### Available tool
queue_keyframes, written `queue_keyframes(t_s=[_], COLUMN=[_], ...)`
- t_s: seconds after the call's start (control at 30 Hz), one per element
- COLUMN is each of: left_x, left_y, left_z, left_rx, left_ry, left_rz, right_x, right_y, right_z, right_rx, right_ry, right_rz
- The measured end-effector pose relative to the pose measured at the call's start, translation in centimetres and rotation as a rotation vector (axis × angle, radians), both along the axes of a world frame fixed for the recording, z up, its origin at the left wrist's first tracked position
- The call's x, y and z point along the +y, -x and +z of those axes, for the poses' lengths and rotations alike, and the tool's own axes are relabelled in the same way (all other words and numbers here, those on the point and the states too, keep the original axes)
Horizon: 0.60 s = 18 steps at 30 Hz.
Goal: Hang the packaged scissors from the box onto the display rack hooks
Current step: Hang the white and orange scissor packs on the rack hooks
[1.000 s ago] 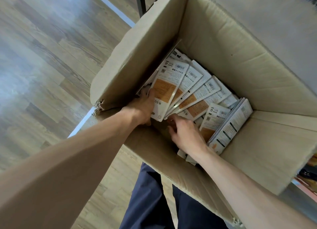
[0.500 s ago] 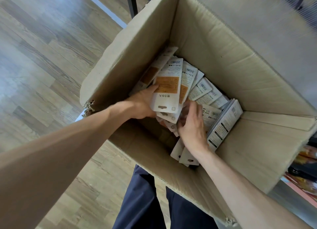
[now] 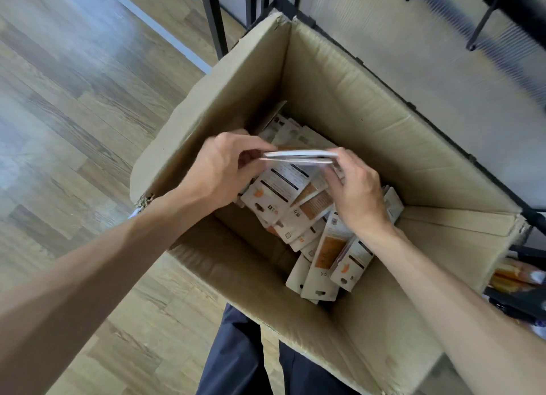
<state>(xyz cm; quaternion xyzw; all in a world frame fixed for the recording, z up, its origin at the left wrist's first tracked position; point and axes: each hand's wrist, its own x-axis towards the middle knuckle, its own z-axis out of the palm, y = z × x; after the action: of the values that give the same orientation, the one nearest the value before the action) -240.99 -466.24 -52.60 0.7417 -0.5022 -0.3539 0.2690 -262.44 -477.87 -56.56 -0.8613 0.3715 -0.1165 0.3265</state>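
An open cardboard box (image 3: 369,122) fills most of the view, its flaps standing up, set on a wood-plank floor (image 3: 74,113). Behind it rise the dark legs of a display rack (image 3: 215,19), and black hooks (image 3: 484,25) jut from a pale back panel at the top right. Dark trousers (image 3: 236,359) show below the box. Inside lies a loose pile of packaged scissors (image 3: 313,235), white cards with orange panels, black bars and hang holes; the print is too blurred to read. Both bare forearms reach in from the near side. The left hand (image 3: 218,173) and the right hand (image 3: 357,193) are raised over the pile with a thin stack of packages (image 3: 301,155) between them, seen edge-on and level: left fingers curl round its left end, right fingertips (image 3: 339,155) pinch its right end. At the right edge some orange goods (image 3: 514,276) show on a low shelf
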Motion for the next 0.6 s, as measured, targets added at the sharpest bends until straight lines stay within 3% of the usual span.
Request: queue_keyframes(t_s=[0.07, 0.13, 0.3, 0.47, 0.6], left_x=[-0.8, -1.4, -1.5, -0.4, 0.6], left_y=[-0.4, -0.5, 1.3, 3.0, 2.4], left_z=[1.0, 1.8, 0.9, -0.3, 3.3], left_rx=[0.023, 0.167, 0.305, 0.392, 0.465], left_ry=[0.081, 0.087, -0.083, -0.126, -0.087], left_rz=[0.059, 0.088, -0.006, 0.336, 0.558], right_x=[-0.2, 0.0, 1.5, 1.8, 1.9], right_y=[0.4, 1.0, 1.8, 1.9, 2.9], right_z=[1.1, 1.7, 0.6, 0.6, 4.9], right_rx=[-0.049, -0.082, -0.059, -0.041, -0.029], right_ry=[-0.026, -0.111, -0.375, -0.47, -0.486], right_rz=[-0.029, -0.067, -0.221, -0.249, -0.303])
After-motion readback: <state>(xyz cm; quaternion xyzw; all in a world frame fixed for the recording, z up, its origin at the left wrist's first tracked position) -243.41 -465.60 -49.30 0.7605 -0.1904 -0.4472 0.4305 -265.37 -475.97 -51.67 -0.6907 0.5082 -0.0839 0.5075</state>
